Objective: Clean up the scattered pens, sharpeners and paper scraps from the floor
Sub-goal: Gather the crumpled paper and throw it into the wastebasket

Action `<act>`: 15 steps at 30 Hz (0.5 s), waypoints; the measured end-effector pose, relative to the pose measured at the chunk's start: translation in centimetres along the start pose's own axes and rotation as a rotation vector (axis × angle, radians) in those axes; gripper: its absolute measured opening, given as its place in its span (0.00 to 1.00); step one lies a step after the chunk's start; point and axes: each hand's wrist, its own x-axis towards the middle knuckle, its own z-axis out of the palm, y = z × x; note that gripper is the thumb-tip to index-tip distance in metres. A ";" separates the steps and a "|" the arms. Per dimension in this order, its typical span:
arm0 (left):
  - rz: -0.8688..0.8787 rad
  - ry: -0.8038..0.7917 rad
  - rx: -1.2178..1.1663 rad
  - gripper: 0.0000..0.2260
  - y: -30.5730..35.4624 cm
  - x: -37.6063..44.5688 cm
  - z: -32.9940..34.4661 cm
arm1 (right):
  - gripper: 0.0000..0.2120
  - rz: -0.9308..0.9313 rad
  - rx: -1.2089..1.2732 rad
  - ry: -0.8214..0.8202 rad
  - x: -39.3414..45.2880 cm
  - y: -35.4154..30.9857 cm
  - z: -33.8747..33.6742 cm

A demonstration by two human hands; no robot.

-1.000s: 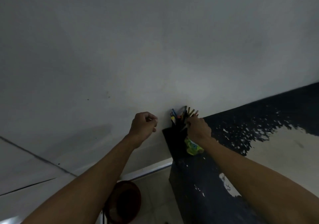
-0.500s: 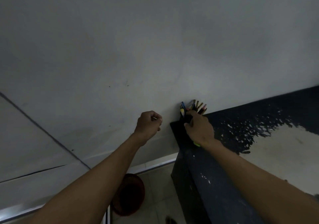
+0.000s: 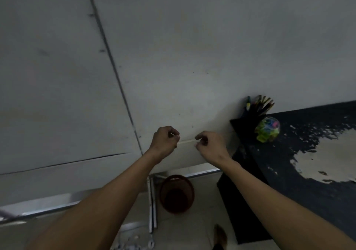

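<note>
I see a pale wall filling the far view, a dark worn table at right, a clear jar of bright clips on its far corner, a red basket on the tiled floor below.

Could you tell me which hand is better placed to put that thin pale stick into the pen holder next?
Probably the right hand: it already pinches the stick and lies nearer the pen holder on the dark table than the left hand.

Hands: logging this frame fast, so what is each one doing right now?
Left hand: fingers curled, pinching one end of a thin pale stick.
Right hand: fingers curled, pinching the stick's other end.
</note>
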 end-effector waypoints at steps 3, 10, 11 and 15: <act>-0.031 0.033 0.015 0.04 -3.4 -3.6 -3.5 | 0.08 -0.018 0.049 -0.046 -3.6 -3.7 3.6; -0.120 0.118 -0.051 0.03 -9.9 -11.4 -9.2 | 0.10 -0.071 0.041 -0.192 -11.3 -9.4 9.7; -0.129 0.140 -0.061 0.03 -10.5 -12.3 -9.9 | 0.10 -0.081 0.031 -0.216 -12.0 -10.0 10.3; -0.192 0.250 -0.103 0.04 -13.6 -17.0 -12.3 | 0.10 -0.160 0.005 -0.313 -15.1 -12.1 12.7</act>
